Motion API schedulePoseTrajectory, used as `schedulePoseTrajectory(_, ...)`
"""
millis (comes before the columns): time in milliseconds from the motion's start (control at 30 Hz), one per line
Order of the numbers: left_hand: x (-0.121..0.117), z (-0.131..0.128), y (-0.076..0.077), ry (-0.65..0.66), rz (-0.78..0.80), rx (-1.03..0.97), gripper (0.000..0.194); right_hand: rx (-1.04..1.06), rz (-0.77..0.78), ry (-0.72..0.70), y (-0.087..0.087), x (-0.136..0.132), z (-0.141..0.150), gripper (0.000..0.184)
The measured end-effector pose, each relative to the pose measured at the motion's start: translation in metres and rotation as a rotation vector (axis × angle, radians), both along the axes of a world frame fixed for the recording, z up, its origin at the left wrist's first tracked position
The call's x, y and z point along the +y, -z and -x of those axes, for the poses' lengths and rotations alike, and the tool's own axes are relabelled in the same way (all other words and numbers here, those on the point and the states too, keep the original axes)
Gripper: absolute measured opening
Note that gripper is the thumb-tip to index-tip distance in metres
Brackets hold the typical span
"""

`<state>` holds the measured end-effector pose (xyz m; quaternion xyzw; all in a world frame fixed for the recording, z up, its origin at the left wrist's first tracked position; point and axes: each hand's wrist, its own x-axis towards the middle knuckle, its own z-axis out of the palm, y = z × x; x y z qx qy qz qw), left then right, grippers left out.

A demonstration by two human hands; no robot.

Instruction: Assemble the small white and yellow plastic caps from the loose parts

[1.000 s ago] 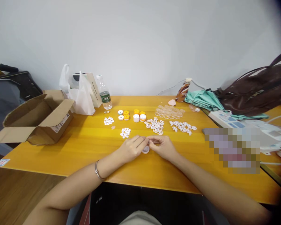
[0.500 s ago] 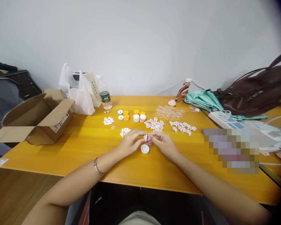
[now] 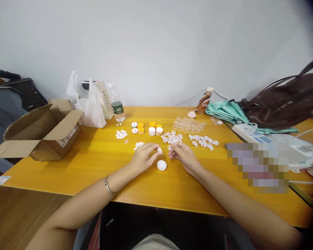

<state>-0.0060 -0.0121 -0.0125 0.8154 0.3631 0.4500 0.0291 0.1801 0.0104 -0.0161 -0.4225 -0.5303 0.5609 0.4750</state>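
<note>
Between the thumb and fingers of my left hand [image 3: 145, 156] is a small white plastic piece [image 3: 159, 150]. My right hand [image 3: 184, 156], a short gap away, pinches another small white plastic piece [image 3: 170, 148], partly hidden by the fingers. Below and between both hands a round white cap [image 3: 161, 165] lies on the table. Just beyond my hands spreads a pile of white openwork pieces [image 3: 171, 137], with a second group of white pieces [image 3: 203, 141] to its right. Small white discs [image 3: 139, 145] lie beside my left hand.
White and orange round parts [image 3: 155, 128] stand in small stacks mid-table, with clear rings [image 3: 189, 124] to their right. A cardboard box [image 3: 41, 132], plastic bag [image 3: 92, 107] and water bottle [image 3: 118, 107] stand left. A drink bottle [image 3: 204, 101] and brown bag [image 3: 284, 100] are at right.
My hands have moved apart. Half a second ago they met on white pieces above the cap; now each hand has a white piece at its fingertips. The cap stays in place.
</note>
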Motion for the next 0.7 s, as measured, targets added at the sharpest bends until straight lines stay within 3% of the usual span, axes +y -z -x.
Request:
schedulePoseTrajectory(133,0.005,0.005,-0.001,-0.014,0.067,-0.061,0.015,-0.181,-0.266,0.233,0.000,0.026,-0.026,0.027)
schedulePoseTrajectory(233,0.006,0.005,0.000,0.016,0.067,-0.053,0.019,-0.333,-0.365,0.377,0.003,0.044,-0.043,0.029)
schedulePoseTrajectory(500,0.004,0.005,-0.001,0.055,0.091,-0.030,0.022,-0.508,-0.360,0.309,0.019,0.059,-0.040,0.019)
schedulePoseTrajectory(700,0.002,0.002,-0.003,0.079,0.178,-0.070,0.022,-0.523,-0.363,0.318,0.014,0.056,-0.038,0.027)
